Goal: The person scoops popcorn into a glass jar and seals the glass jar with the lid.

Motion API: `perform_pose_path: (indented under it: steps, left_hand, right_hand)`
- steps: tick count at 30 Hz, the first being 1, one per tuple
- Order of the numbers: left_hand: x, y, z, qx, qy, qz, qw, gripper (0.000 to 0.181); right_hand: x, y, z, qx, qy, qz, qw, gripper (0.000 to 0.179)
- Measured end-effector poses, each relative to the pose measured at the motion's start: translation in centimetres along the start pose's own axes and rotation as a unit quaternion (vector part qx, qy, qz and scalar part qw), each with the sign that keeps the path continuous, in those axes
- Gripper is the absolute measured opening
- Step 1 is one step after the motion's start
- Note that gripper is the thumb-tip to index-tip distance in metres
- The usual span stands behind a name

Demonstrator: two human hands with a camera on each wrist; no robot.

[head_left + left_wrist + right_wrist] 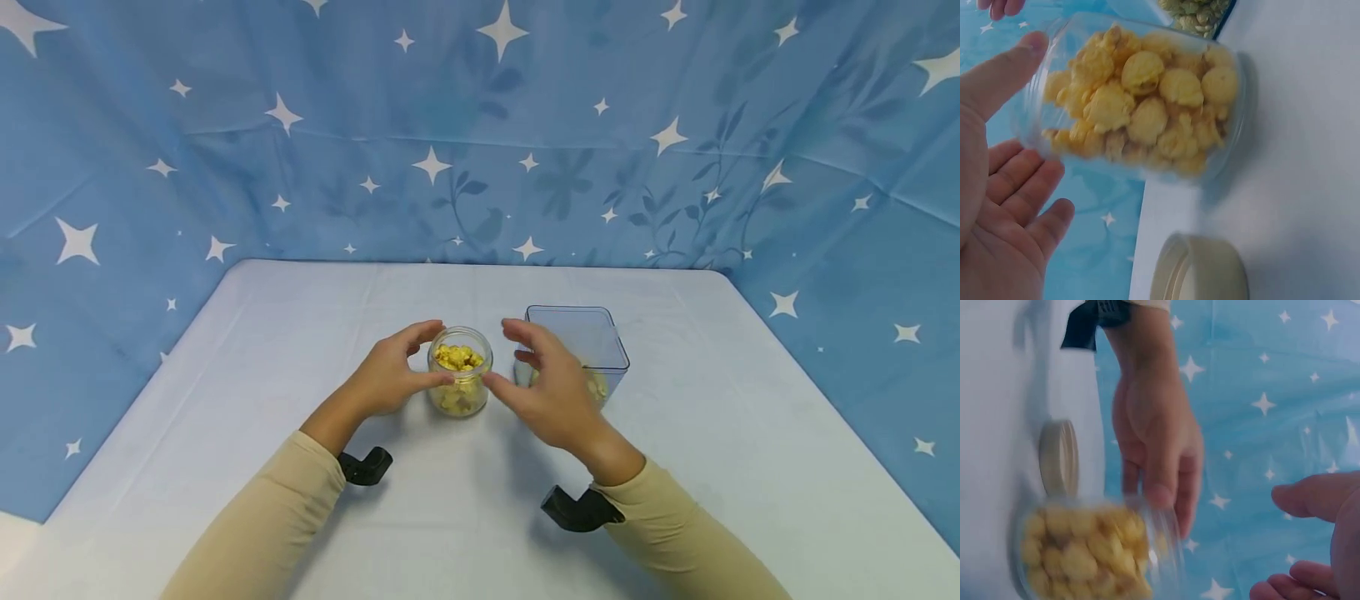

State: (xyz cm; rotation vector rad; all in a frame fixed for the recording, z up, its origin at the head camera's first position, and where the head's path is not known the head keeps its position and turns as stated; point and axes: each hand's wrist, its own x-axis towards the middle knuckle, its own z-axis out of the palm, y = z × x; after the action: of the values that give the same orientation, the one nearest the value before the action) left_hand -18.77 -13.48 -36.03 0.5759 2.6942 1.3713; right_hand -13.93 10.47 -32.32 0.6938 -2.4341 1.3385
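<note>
A round clear glass jar [461,396] of yellow popcorn [1147,103] stands uncapped on the table. My left hand [386,371] holds it near the rim from the left, thumb on the near side and index finger on the far side. On the jar's other side my right hand [558,396] has its thumb and fingers spread, with nothing between them. In the right wrist view, a gap separates its thumb from the jar. Below the left hand, a cream round lid [1210,272] rests on its side in the left wrist view, mostly hidden in the head view.
Behind the right hand stands a clear bluish rectangular container [581,329] with small pale pieces [1200,15] in its bottom. The white table [300,300] ends at a blue star-patterned curtain [360,125]. A black camera mount [581,508] sits on each wrist.
</note>
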Motion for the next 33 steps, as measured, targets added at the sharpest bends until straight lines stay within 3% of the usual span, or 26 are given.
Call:
perform_pose_path:
  steps: [4, 9, 17, 23, 27, 33]
  left_hand:
    - [-0.6, -0.5, -0.8, 0.015, 0.026, 0.025, 0.9992, 0.072]
    - [-1.5, -1.3, -1.9, 0.015, 0.035, 0.002, 0.9993, 0.073]
    - [-3.1, -3.4, -3.1, 0.048, 0.016, -0.051, 0.9974, 0.083]
    - [-3.9, -5.2, -3.4, 0.103, -0.018, -0.109, 0.9884, 0.108]
    - [-4.1, -6.3, -3.3, 0.124, -0.038, -0.105, 0.9860, 0.113]
    - [-4.1, -6.9, -3.3, 0.130, -0.036, -0.100, 0.9858, 0.098]
  right_hand:
    - [0.1, -0.3, 2.0, -0.012, -0.011, 0.010, 0.9998, 0.065]
    - [0.4, 0.4, 3.4, -0.005, -0.003, 0.042, 0.9991, 0.075]
    - [0.9, 1.6, 5.2, -0.005, -0.016, 0.121, 0.9925, 0.091]
    - [0.9, 2.4, 6.4, -0.013, -0.015, 0.140, 0.9899, 0.097]
    - [1.0, 2.7, 6.7, -0.018, -0.012, 0.141, 0.9898, 0.096]
    - [1.4, 3.2, 7.1, -0.018, -0.017, 0.133, 0.9908, 0.096]
